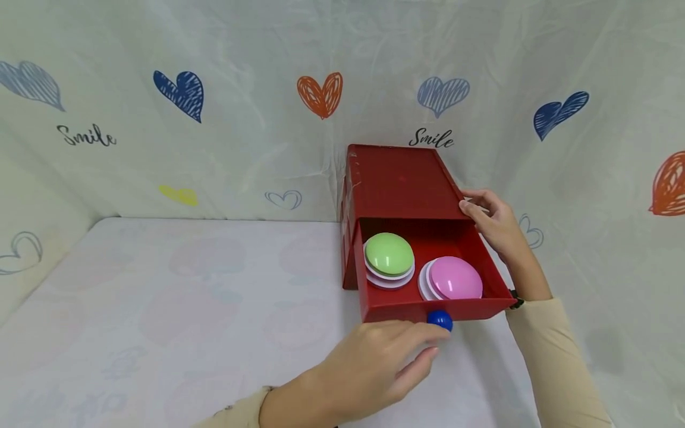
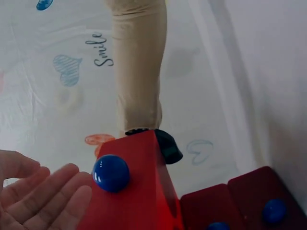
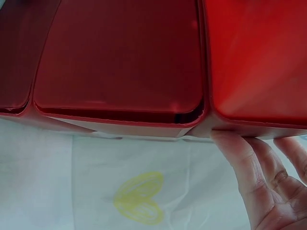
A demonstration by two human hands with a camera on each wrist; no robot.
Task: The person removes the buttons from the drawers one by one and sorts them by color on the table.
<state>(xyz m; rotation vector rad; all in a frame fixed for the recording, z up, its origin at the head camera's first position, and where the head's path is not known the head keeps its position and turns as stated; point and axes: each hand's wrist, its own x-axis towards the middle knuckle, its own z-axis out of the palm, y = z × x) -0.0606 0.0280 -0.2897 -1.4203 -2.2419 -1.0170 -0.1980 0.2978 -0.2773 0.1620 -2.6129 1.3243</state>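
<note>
A red drawer cabinet (image 1: 401, 181) has its top drawer (image 1: 401, 312) pulled out. Inside the drawer, a round thing with a green dome (image 1: 389, 254) on a white base is at the left, and one with a pink dome (image 1: 456, 278) at the right. A blue knob (image 1: 440, 320) sticks out of the drawer front. My left hand (image 1: 374, 362) is right at this knob, its fingers loosely extended beside it in the left wrist view. At the cabinet's upper right edge rests my right hand (image 1: 495, 223); its fingertips (image 3: 225, 139) touch the side wall in the right wrist view.
Below the open drawer, lower drawers (image 2: 206, 206) with blue knobs are pushed in. The cabinet stands on a white-covered table (image 1: 214, 309), close to a pale curtain (image 1: 251, 119) printed with hearts and lettering.
</note>
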